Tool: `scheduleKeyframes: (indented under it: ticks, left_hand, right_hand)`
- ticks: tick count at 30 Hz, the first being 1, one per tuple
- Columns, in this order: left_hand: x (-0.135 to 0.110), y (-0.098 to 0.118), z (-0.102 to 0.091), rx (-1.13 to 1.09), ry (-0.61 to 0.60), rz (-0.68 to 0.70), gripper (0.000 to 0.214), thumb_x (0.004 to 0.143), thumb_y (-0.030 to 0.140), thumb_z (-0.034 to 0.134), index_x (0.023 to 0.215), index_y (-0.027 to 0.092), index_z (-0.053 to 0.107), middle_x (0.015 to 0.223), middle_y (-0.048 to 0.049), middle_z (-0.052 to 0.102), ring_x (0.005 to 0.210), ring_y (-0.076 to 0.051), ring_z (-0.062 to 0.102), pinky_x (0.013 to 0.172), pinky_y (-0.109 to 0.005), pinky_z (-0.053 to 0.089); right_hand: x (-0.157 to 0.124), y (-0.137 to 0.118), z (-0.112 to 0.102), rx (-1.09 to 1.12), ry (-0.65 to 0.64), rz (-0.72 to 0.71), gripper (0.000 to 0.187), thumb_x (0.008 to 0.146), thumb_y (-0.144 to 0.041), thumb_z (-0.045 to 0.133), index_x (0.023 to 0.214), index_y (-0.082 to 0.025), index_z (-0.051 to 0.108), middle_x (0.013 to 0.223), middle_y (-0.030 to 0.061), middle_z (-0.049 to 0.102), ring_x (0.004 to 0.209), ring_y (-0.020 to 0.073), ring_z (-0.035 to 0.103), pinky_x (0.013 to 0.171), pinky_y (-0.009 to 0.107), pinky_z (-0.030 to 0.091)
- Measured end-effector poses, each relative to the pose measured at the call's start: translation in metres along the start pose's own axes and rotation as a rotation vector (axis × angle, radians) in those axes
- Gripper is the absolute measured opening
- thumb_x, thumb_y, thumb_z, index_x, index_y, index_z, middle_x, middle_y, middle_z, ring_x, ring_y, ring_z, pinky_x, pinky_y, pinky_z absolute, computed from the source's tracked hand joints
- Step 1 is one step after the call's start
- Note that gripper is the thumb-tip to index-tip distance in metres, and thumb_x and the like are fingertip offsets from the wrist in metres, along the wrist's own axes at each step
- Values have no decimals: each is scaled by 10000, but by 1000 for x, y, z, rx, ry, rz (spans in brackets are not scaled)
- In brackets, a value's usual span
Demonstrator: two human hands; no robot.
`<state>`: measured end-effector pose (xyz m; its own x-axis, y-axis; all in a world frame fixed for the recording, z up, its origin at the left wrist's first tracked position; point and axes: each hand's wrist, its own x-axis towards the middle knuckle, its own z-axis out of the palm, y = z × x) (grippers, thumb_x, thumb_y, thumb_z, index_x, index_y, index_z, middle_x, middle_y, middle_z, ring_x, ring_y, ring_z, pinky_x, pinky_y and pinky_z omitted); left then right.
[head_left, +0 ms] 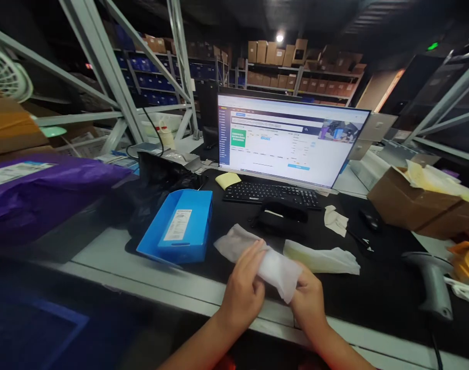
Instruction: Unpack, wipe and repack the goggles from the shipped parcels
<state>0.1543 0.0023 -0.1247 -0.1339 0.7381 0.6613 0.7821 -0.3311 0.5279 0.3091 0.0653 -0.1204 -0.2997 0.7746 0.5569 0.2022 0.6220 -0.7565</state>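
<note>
Head view: gripping white wrap (280, 267), slanted lengthwise from far left to near right, with left hand (244, 285) across its middle, right hand (308, 298) at its near end.

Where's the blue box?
In the head view, the blue box is left of centre on the desk, to the left of the white pouch in the hands and nearer than the keyboard.
</note>
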Motion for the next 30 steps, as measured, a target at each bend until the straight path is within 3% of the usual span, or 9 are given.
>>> scheduleKeyframes:
  ticks: [4,7,11,14,18,22,24,27,30]
  left_hand:
    - [-3,11,-7,-3,-76,112,741,756,-71,383,1443,202,433,1511,-107,479,1431,-260,412,1150,-518,440]
    - [-5,16,-13,-17,-149,173,703,787,-63,396,1438,197,443,1503,-111,491,1423,-254,424,1144,-488,456]
    - [-7,17,-15,-56,-254,256,715,795,-58,409,1471,176,414,1521,-121,467,1435,-248,403,1154,-465,447]
    - [-9,13,-17,-95,-296,306,723,807,-54,403,1497,159,387,1531,-139,445,1441,-260,389,1160,-478,432]
    - [-21,5,-27,-126,-290,248,656,856,-39,431,1459,216,450,1443,-123,524,1373,-249,469,1134,-468,453]
    - [-46,-3,-35,-94,-63,-43,375,909,119,602,1259,254,620,1253,-110,601,1105,-215,635,826,-306,606]
    - [-55,-7,-38,-96,-36,-208,190,917,219,631,1096,236,694,1116,-92,647,958,-200,672,690,-261,597]
    - [-58,-13,-43,-133,-165,-309,159,923,327,625,913,219,741,932,-65,688,786,-185,684,598,-247,569]
    - [-53,-23,-50,-129,-336,-287,238,919,394,617,853,223,768,862,-58,705,737,-180,688,598,-245,556]
  right_hand:
    - [-2,1,5,-244,161,-137,100,769,-179,651,723,-194,738,1102,142,683,918,273,658,779,426,575]
    - [-2,-2,4,-392,198,-225,153,751,-109,610,675,-203,704,1179,133,641,1085,311,590,925,514,502]
    - [-3,-8,12,-377,205,-226,246,797,-114,571,965,-200,728,1275,132,627,1223,312,543,1036,528,442]
    - [-2,-7,21,-231,50,-189,285,855,-161,521,1082,-173,693,1095,115,714,1039,243,660,898,388,542]
    - [7,-5,23,-350,-193,-100,213,767,-115,559,913,-173,703,881,54,728,743,185,678,657,273,522]
    - [19,-10,18,-709,-373,53,229,724,-41,577,852,-164,721,955,93,720,732,198,671,617,273,477]
    - [22,-11,18,-751,-427,98,205,744,-23,570,762,-154,726,897,123,720,687,208,669,565,276,437]
    - [24,-10,17,-744,-499,144,216,748,5,567,730,-121,742,810,170,724,667,244,680,545,288,411]
    - [30,-7,3,-695,-601,154,107,765,-99,653,743,-101,758,761,176,732,644,262,673,557,302,420]
